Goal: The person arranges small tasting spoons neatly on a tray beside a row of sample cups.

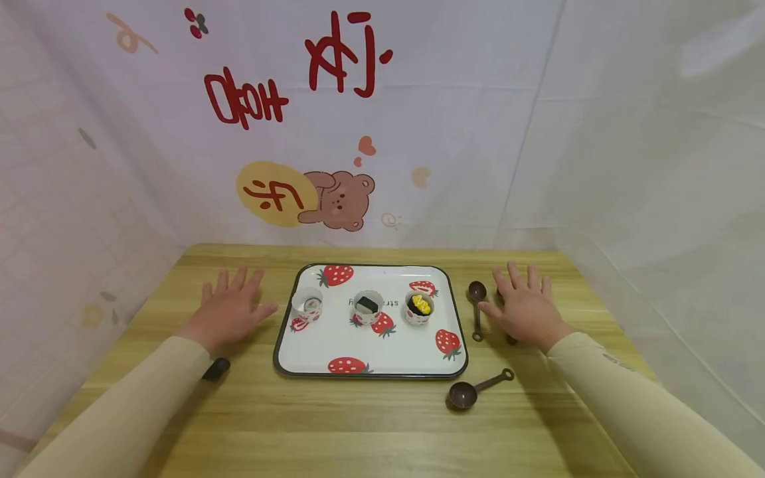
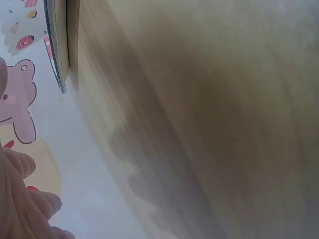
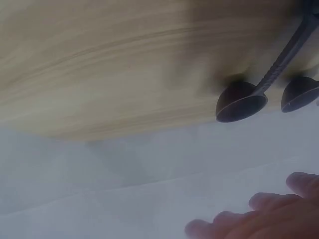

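Note:
My left hand point(image 1: 230, 309), fingers spread, is left of a white strawberry-print tray point(image 1: 370, 355) with a dark rim. My right hand point(image 1: 528, 309), fingers also spread, is to the tray's right, over a brown measuring spoon point(image 3: 241, 107) that it mostly hides in the head view. Beside its thumb lies another brown measuring spoon point(image 1: 477, 292). Neither hand holds anything. On the tray stand three small paper cups in a row: the left cup point(image 1: 307, 299) has a small sushi picture inside, the middle cup point(image 1: 367, 317) a black-and-white piece, the right cup point(image 1: 418, 318) a yellow-and-black piece.
A third brown measuring spoon point(image 1: 463, 395) lies in front of the tray's right corner. Near the left sleeve is a small black object point(image 1: 216, 369), partly covered by it. White printed cloth point(image 1: 454, 133) stands behind and beside the wooden table point(image 1: 335, 431).

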Action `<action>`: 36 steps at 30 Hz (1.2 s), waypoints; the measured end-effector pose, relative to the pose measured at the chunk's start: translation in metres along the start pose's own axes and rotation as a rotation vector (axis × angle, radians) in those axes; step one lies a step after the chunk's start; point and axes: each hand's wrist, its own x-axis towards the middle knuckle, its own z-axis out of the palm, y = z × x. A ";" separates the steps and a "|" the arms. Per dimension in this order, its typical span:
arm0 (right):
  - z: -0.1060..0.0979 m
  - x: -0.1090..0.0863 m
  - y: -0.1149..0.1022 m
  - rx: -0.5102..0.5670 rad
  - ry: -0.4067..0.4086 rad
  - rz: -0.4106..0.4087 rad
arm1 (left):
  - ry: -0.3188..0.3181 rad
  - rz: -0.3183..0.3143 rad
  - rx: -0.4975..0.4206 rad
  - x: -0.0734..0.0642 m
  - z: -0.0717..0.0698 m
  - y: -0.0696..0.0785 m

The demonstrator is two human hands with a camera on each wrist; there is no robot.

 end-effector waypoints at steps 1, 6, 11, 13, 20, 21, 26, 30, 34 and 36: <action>0.000 -0.001 0.000 0.003 0.003 -0.003 | -0.003 0.004 -0.001 -0.001 0.001 0.000; -0.001 -0.006 0.001 -0.002 0.029 -0.035 | -0.022 0.044 -0.016 -0.004 0.005 0.003; -0.002 -0.013 -0.002 -0.013 0.082 -0.120 | -0.060 0.093 -0.033 -0.007 0.010 0.005; -0.005 -0.016 -0.003 0.005 0.089 -0.138 | -0.063 0.109 -0.037 -0.008 0.012 0.006; -0.013 -0.026 -0.006 0.036 0.088 -0.156 | -0.082 0.121 -0.049 -0.012 0.018 0.013; -0.013 -0.027 -0.006 0.035 0.092 -0.168 | -0.086 0.122 -0.051 -0.013 0.018 0.014; -0.015 -0.032 -0.007 0.041 0.071 -0.216 | -0.112 0.123 -0.046 -0.016 0.021 0.015; -0.016 -0.036 -0.008 0.053 0.029 -0.243 | -0.162 0.113 -0.051 -0.016 0.023 0.016; -0.018 -0.041 -0.010 0.067 -0.001 -0.275 | -0.211 0.103 -0.053 -0.016 0.024 0.019; -0.018 -0.042 -0.011 0.066 -0.010 -0.295 | -0.225 0.097 -0.053 -0.016 0.024 0.021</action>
